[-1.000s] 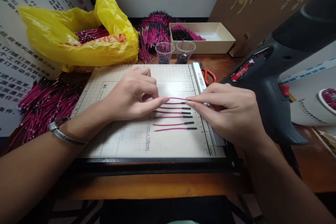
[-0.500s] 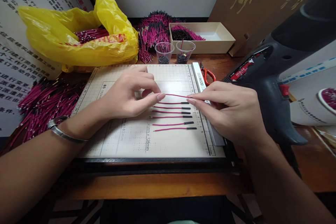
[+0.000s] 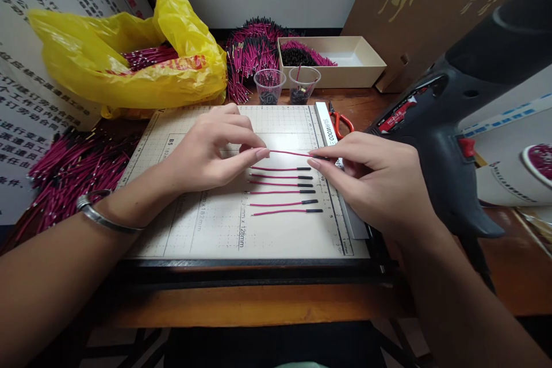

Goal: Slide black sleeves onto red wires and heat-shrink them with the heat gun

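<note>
A thin magenta wire (image 3: 288,153) stretches nearly level between my two hands, just above a white paper trimmer board (image 3: 276,241). My left hand (image 3: 219,149) pinches its left end between thumb and forefinger. At the other end, the thumb and forefinger of my right hand (image 3: 371,175) are closed on the wire, and a dark sleeve partly shows between them. Below the held wire, several similar wires (image 3: 280,192) with black sleeves on their right ends lie in a row on the board, roughly parallel.
Behind the board stand two clear cups (image 3: 269,89) and a cream box (image 3: 353,76) with wires. A yellow bag (image 3: 172,83) and a loose wire pile (image 3: 86,178) are at left. Red-handled pliers (image 3: 342,125) and a heat gun (image 3: 435,126) stand at right.
Both hands have shifted very slightly upward in the view, with the wire still held between them. The row of wires on the board has not moved.
</note>
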Tool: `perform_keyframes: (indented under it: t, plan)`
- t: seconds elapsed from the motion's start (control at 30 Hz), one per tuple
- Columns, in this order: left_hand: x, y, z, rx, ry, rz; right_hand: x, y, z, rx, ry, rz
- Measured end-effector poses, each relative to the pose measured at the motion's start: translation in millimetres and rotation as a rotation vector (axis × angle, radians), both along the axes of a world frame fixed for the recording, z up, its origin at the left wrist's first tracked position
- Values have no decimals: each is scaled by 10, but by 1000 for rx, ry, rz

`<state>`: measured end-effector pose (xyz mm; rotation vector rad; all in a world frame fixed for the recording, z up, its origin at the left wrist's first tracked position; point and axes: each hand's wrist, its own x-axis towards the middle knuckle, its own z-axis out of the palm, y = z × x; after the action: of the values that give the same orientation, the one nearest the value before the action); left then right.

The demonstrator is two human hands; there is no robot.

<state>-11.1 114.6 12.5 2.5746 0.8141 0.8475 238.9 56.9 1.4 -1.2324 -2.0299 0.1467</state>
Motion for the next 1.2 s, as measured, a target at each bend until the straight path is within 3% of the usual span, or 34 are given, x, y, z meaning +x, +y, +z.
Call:
perform_keyframes:
  t: [0.33, 1.2]
  plan:
    - [-20, 25, 0, -18, 43, 70, 24, 14, -17, -68, 41, -89]
    - [-29, 95, -50, -95, 187, 82, 66, 48, -61, -79, -67, -130]
